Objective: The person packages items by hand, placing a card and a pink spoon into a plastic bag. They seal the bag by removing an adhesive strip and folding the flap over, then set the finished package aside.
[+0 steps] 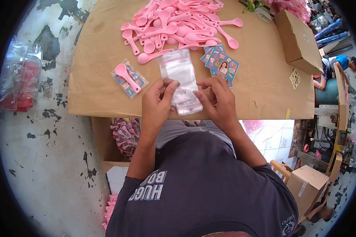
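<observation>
Big brown-covered surface [265,94] here, with a worn, patchy floor [31,158] beside it. The left hand [156,102] has thumb and fingers pinched on the left side of a stack of clear plastic bags [180,75], near the front edge of the surface. The right hand [219,98] is at the other side, thumb and forefinger held narrow by the edge of the stack — can't tell if it's really gripping or just touching. I'd expect those bags to be super light, limp and slippery, likely to slide over each other or cling, so a soft pinch on the side edges near an end seems best; nothing fragile, though they'd crease. How many bags? Too tightly layered to count. Just left of them there's one clear packet [131,94] with a printed card showing and one pink spoon [124,75] lying over it or in it, hard to say which. To the right sits a fan of blue printed cards [223,68], at least three, overlapping. Farther out is the big heap of pink spoons [178,29] — dozens, way too tangled for an exact count. Off right: one small cream card [295,78], one cardboard box [298,41] on the surface, and a person in a blue top [343,62] beyond.
</observation>
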Action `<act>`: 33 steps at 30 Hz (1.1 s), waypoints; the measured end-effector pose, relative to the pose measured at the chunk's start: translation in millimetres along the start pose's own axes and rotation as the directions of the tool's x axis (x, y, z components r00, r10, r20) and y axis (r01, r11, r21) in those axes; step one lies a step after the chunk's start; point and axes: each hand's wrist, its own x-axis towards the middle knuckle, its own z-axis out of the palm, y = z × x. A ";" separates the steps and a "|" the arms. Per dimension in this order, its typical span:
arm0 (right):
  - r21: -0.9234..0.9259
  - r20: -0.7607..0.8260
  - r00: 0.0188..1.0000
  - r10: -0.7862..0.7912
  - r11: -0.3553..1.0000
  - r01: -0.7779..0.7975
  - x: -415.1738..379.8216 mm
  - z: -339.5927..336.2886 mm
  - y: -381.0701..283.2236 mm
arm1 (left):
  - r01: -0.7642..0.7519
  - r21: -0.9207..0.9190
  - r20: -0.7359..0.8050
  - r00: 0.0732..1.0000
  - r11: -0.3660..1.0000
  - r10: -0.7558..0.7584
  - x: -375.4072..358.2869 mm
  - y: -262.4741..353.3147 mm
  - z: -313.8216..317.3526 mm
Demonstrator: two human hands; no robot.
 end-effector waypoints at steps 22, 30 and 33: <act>-0.041 0.055 0.998 -0.036 0.998 0.039 -2.4 9.5 3.0 | -0.121 -0.011 -0.112 0.987 0.993 0.119 0.5 -10.3 -14.2; -0.126 0.085 0.994 -0.072 0.989 0.082 -3.9 8.2 2.4 | -0.257 0.080 -0.368 0.890 0.963 0.268 4.7 -11.7 -54.2; 0.045 0.030 0.999 -0.011 0.999 0.009 -1.1 0.7 6.4 | -0.455 -0.093 -0.423 0.823 0.886 0.378 4.9 -3.4 -49.3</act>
